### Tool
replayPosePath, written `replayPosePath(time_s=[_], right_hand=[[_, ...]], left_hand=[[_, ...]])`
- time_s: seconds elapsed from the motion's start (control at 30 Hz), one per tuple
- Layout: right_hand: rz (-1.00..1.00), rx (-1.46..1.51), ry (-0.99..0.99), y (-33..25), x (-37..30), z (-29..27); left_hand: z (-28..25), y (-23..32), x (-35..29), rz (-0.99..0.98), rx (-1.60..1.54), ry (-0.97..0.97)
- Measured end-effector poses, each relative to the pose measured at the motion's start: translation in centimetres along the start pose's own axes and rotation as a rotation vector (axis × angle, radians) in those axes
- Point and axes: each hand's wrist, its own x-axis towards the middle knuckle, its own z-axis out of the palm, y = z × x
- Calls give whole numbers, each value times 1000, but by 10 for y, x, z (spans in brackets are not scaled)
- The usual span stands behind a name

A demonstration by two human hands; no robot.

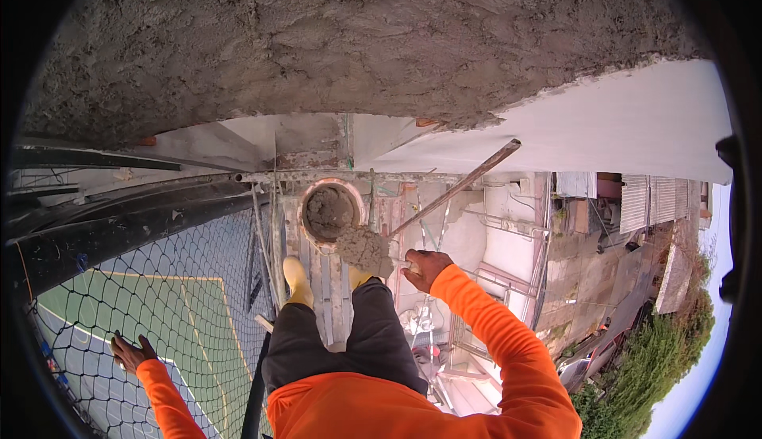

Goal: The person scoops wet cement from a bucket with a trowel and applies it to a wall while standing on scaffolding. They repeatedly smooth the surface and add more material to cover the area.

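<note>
My right hand [427, 270] is closed around the handle of a trowel [399, 262]. A heap of wet grey mortar [365, 250] covers the trowel's blade, which is hidden under it. Just beyond it, a round bucket [359, 198] holds more mortar [329, 212] and stands on the walkway in front of my yellow boots [297, 280]. Out to the left, my left hand [132, 353] has its fingers apart over the black netting [182, 296] and holds nothing; whether it touches the mesh I cannot tell.
Rough wet mortar coats the wall [357, 42] ahead, above a smooth white face [627, 121]. A wooden pole [460, 185] slants beside the bucket. Narrow metal planks [325, 300] lie underfoot. Scaffold bars [504, 276] and a drop are on the right, a court [159, 304] far below left.
</note>
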Motion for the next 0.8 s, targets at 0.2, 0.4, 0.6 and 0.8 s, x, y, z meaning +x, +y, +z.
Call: replayPosePath(time_s=[0.2,0.4,0.6,0.8], right_hand=[[-55,328,-438,25,11,-127],[-233,491,705,26,-27,-315],[-38,349,543,42,-93,-248],[136,-104,-179,56,81,29]], left_hand=[[30,-9,-3,-57,-46,118],[23,-3,3,-118,-24,22],[15,-1,14,-135,-68,-5],[26,-20,15,-30,86,111]])
